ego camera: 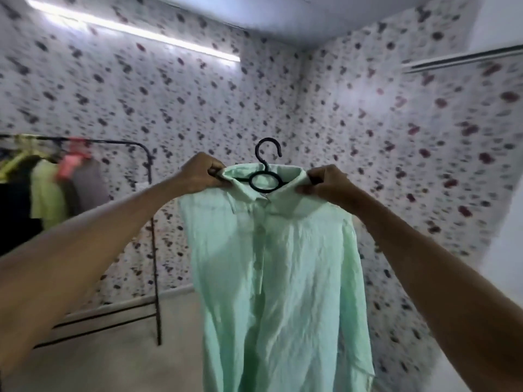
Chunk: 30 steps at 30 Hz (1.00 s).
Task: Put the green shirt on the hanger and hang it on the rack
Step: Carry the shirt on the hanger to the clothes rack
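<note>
A pale green buttoned shirt hangs in mid-air in front of me on a black hanger, whose hook sticks up above the collar. My left hand pinches the left side of the collar and the hanger's arm beneath it. On the other side, my right hand grips the collar's right end. The hanger's shoulders are hidden inside the shirt. The black clothes rack stands at the left, apart from the shirt.
Several garments hang on the rack: a light yellow-green top, a grey one on a pink hanger, and a dark one at the far left. Flower-patterned walls meet in a corner behind the shirt. The floor below is pale.
</note>
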### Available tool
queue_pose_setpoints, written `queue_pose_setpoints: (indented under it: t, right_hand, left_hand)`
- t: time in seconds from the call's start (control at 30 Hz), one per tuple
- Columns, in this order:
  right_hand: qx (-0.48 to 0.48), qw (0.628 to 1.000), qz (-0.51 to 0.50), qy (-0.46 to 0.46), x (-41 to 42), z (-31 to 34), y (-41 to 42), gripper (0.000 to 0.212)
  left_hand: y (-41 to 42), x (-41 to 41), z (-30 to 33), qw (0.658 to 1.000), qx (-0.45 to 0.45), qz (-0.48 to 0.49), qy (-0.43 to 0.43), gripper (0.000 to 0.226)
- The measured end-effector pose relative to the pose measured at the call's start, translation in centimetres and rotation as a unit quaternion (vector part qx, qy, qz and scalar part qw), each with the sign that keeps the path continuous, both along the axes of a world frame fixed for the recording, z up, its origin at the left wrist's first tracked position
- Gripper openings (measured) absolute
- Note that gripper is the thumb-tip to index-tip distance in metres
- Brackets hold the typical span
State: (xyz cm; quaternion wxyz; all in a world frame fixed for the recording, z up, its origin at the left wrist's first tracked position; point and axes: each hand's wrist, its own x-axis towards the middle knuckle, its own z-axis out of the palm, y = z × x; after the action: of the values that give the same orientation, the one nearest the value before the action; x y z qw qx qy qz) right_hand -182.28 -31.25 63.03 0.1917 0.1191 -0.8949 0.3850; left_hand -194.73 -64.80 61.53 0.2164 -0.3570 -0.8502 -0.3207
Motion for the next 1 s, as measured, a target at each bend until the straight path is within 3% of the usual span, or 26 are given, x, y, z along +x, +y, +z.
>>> queue_pose_setpoints:
  t: [0.13,0.27,0.43,0.57,0.7,1.0]
  right_hand:
    - [-0.003,0.996,0.091,-0.024,-12.5,-1.9,-7.3,0.007]
    - [-0.022,0.987,0.145,-0.057,-22.6,-3.5,-15.1,0.012]
    - [-0.016,0.981,0.184,-0.067,-34.9,-5.1,-24.9,0.023]
    - [-0.01,0.976,0.204,-0.074,-45.9,-4.9,-33.5,0.022]
    - [-0.027,0.978,0.195,-0.065,-54.4,-3.5,-39.0,0.02]
    - [-0.021,0.981,0.185,-0.051,-69.3,-1.2,-44.8,0.019]
  left_hand:
    - [-8.7,-6.3,-1.4,0.996,0.004,0.09,-0.01,0.03]
    - [-17.2,-13.2,-2.8,0.987,-0.014,0.157,-0.026,0.04]
    - [-27.1,-22.3,-5.4,0.981,0.02,0.188,-0.03,0.023]
    - [-35.5,-31.3,-5.7,0.974,0.067,0.213,-0.048,0.057]
    - [-40.0,-39.0,-3.8,0.971,0.088,0.214,-0.056,0.022]
    - [-43.9,-52.9,-2.0,0.969,0.111,0.216,-0.041,0.023]
